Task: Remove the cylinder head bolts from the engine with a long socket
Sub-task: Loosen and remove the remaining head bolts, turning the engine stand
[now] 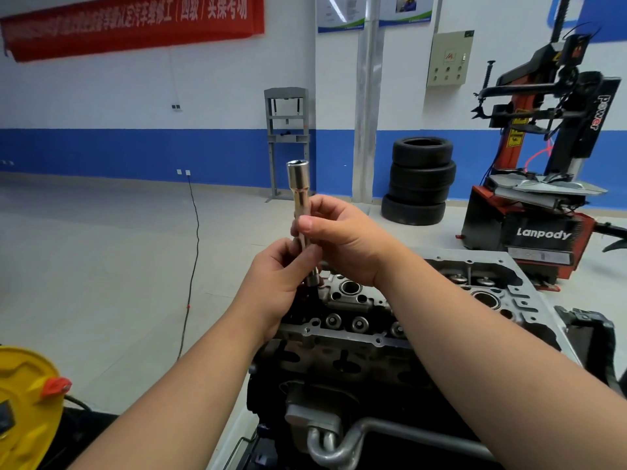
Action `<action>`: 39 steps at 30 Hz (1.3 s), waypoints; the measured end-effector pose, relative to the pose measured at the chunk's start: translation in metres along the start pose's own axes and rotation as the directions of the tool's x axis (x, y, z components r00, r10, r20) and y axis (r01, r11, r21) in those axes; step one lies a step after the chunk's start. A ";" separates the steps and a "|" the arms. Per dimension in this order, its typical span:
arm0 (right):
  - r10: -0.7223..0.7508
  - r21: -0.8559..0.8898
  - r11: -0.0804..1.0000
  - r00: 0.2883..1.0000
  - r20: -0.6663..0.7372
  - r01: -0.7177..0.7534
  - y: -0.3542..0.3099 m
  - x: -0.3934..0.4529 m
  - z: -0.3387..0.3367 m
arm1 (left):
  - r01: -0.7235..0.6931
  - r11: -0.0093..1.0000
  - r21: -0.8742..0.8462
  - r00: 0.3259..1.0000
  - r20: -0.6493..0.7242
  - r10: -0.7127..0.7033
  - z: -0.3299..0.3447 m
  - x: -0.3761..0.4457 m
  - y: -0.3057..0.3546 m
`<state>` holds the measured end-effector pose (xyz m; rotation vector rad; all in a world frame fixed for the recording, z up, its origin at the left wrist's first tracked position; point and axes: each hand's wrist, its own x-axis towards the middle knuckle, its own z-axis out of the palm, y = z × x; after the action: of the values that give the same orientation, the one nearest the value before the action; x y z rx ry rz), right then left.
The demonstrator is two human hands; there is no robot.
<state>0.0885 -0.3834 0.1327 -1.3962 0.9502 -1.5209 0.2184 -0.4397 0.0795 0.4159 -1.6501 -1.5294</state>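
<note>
A long chrome socket [300,188] stands nearly upright in front of me, its open hex end on top. My left hand [276,283] grips its lower part from the left, and my right hand [342,237] pinches its middle from the right with thumb and fingers. The socket's dark bottom end [312,278] hangs just above the cylinder head [356,312] of the engine, which shows round bores and valve parts. I cannot make out any bolt in the socket or in either hand.
A stack of tyres [419,179] stands by the blue-striped wall, with a red and black tyre changer [543,164] on the right. A grey press frame [287,140] stands at the back. A yellow reel [23,405] sits at lower left, and a black cable [191,266] runs across the floor.
</note>
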 end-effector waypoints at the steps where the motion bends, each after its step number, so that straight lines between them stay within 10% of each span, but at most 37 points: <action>1: 0.001 -0.007 1.000 1.000 0.003 -0.001 0.000 0.000 -0.001 | -0.007 1.000 0.007 1.000 0.008 0.006 -0.001 0.000 -0.001; 39: 0.100 -0.074 0.993 0.992 0.073 -0.095 -0.005 -0.005 -0.001 | 0.074 0.988 -0.137 0.990 0.126 -0.057 -0.009 -0.001 -0.002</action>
<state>0.0872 -0.3773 0.1360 -1.4264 1.0183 -1.3642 0.2253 -0.4455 0.0770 0.3082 -1.6213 -1.7388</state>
